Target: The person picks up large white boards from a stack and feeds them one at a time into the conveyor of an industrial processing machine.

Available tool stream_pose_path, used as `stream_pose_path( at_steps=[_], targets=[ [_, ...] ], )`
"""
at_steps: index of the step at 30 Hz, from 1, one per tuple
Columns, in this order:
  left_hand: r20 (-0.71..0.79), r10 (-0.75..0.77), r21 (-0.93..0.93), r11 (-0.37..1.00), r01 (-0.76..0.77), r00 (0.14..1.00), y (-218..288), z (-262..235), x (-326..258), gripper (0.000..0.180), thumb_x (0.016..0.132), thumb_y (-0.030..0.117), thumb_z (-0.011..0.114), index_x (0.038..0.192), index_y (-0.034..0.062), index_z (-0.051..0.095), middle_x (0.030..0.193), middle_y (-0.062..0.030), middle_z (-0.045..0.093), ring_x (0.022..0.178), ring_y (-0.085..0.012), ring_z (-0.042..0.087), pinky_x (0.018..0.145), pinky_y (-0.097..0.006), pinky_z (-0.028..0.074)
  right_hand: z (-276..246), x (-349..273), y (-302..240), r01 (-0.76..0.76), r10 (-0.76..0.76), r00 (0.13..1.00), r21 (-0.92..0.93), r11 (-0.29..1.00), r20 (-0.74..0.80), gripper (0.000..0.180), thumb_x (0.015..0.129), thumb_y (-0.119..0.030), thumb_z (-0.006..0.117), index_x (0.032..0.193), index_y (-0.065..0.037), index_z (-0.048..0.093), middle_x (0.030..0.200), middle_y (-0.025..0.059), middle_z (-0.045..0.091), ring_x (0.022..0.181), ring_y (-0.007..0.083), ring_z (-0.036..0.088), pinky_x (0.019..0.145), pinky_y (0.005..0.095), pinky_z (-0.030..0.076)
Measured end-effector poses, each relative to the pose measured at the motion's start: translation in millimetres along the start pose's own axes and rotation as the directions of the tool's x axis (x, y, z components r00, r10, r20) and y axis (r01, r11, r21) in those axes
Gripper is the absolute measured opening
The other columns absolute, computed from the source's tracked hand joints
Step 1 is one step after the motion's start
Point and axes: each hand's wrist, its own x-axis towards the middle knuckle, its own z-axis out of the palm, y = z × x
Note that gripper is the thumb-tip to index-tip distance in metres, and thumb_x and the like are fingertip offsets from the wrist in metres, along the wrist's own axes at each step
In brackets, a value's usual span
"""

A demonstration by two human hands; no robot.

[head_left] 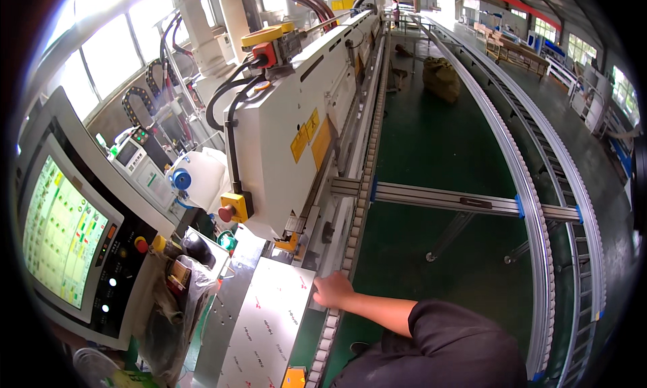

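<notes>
My right hand (331,290) reaches in from the lower right, its fingers curled closed at the right edge of a flat, film-covered panel (266,320). The panel is pale and shiny, with small red and dark print. It lies on the grey metal bed at the near end of a long machine, its lower end cut off by the picture's edge. The fingertips are partly hidden, so how firmly they grip does not show. Beneath my wrist runs a strip of white rollers (329,331). My left hand is out of sight.
To the left stand a control screen (64,233) and a cluttered tray with a plastic bag (195,287). A yellow box with a red stop button (232,209) hangs from the cream machine housing (276,138). Roller rails (532,253) run along the right, joined by a crossbar (438,198).
</notes>
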Motion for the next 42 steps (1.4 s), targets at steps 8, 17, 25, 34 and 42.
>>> stream_pose_path(
  at_steps=[8,17,25,34,42],
  targets=[
    [-0.105,0.016,-0.049,0.999,-0.021,0.994,-7.1,18.1,-2.2,0.094,0.09,0.072,0.053,0.147,-0.0028,0.051,0.158,-0.0226,0.043,0.15,-0.036,0.034,0.125,-0.047,0.023,-2.1,-0.5,-0.2,0.015,-0.015,1.0,-0.014,1.0,-0.013,0.027,0.077,-0.03,0.064,0.082,-0.003,0.066,0.067,0.0201,0.066,0.064,0.0418,0.065,0.066,0.0541,0.052],
    [-0.24,0.069,-0.163,0.98,-0.111,0.968,-9.3,20.4,-3.0,0.095,0.091,0.073,0.051,0.14,-0.0073,0.056,0.152,-0.028,0.048,0.146,-0.0391,0.04,0.125,-0.048,0.026,-0.7,0.2,-0.5,0.023,-0.023,0.999,-0.014,1.0,-0.042,0.025,0.077,-0.028,0.063,0.078,-0.004,0.065,0.066,0.0199,0.066,0.064,0.0414,0.066,0.065,0.0541,0.052],
    [-0.181,0.075,-0.131,0.986,-0.1,0.981,-8.6,16.1,-3.1,0.091,0.091,0.071,0.053,0.137,-0.0077,0.059,0.152,-0.0269,0.048,0.146,-0.0387,0.04,0.125,-0.047,0.026,-0.2,-0.2,-0.5,0.014,-0.014,0.999,-0.011,1.0,-0.038,0.024,0.077,-0.028,0.062,0.077,-0.004,0.065,0.066,0.02,0.065,0.064,0.0415,0.065,0.066,0.0537,0.051],
    [-0.277,0.121,-0.154,0.974,-0.168,0.953,-8.3,15.9,-7.8,0.085,0.093,0.066,0.055,0.133,-0.0087,0.061,0.149,-0.0296,0.05,0.142,-0.0435,0.044,0.121,-0.052,0.031,2.3,-0.6,2.1,0.004,-0.004,0.999,0.002,1.0,-0.052,0.023,0.077,-0.028,0.061,0.078,-0.006,0.066,0.066,0.0195,0.066,0.063,0.0415,0.065,0.067,0.0541,0.052],
    [-0.355,0.193,-0.137,0.957,-0.255,0.915,-12.5,21.3,-6.3,0.082,0.094,0.06,0.057,0.138,-0.0084,0.056,0.148,-0.0321,0.049,0.139,-0.0481,0.045,0.118,-0.055,0.034,1.4,-2.9,4.2,0.003,-0.001,0.998,0.034,0.999,-0.067,0.023,0.079,-0.03,0.061,0.078,-0.007,0.066,0.065,0.0183,0.065,0.063,0.0405,0.064,0.065,0.0536,0.05]
  ],
)
